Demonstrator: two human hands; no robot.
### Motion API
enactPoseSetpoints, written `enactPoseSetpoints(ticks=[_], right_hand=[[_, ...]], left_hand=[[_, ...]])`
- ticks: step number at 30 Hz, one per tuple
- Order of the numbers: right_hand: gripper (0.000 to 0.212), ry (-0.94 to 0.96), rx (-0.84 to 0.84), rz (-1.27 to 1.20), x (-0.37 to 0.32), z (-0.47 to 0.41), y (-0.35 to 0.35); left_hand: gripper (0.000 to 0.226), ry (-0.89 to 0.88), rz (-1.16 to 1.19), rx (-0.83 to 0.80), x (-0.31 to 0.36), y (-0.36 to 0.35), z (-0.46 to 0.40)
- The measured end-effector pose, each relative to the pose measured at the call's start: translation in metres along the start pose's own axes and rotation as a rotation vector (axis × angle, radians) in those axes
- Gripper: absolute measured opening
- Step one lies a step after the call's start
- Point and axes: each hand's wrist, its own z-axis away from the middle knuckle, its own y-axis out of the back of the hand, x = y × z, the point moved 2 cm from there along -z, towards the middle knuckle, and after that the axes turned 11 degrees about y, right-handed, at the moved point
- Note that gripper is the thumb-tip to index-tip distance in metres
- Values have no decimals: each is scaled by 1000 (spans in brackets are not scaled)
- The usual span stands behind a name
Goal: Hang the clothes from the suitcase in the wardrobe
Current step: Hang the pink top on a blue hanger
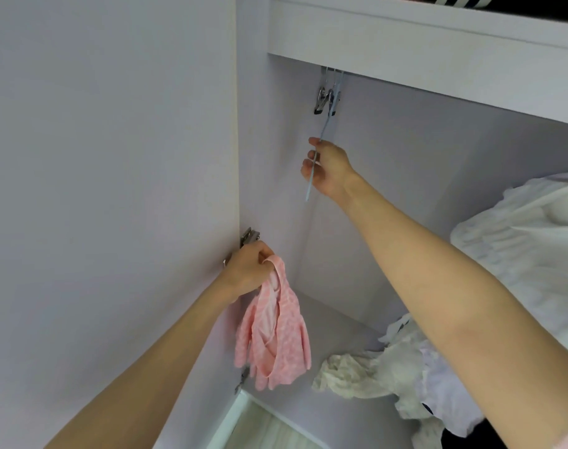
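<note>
I am looking into a pale lilac wardrobe [389, 176]. My left hand [248, 270] grips a small pink patterned garment [274, 332], which dangles in front of the open door's hinge. Higher up, my right hand [324, 166] holds a light blue hanger [321, 137] by its lower part. The hanger's hook reaches up under the top shelf, where metal clip hangers [324, 100] hang together. The rail itself is hidden behind the shelf edge.
The open wardrobe door [107, 189] fills the left. White frilled clothes [529, 241] hang at the right. Cream and white garments [383, 371] lie crumpled on the wardrobe floor. A striped item [464, 0] sits on the top shelf.
</note>
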Motion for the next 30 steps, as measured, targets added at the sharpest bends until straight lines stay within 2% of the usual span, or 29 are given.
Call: enactPoseSetpoints(ticks=[4,11,16,21,30], right_hand=[[35,41,38,60,-6,3,12],[36,134,76,229,-24,14,28],[33,130,85,217,-33,21,34],[32,84,87,215,-32,25,46],[20,135,86,418,-26,20,87]], left_hand=[[18,-7,0,-2,2,-4,3],[20,-2,6,-2,1,-10,11],[10,-12,8,-15,3,-13,16],[16,0,21,-8,3,-18,21],[10,25,77,31,6,-32,24]])
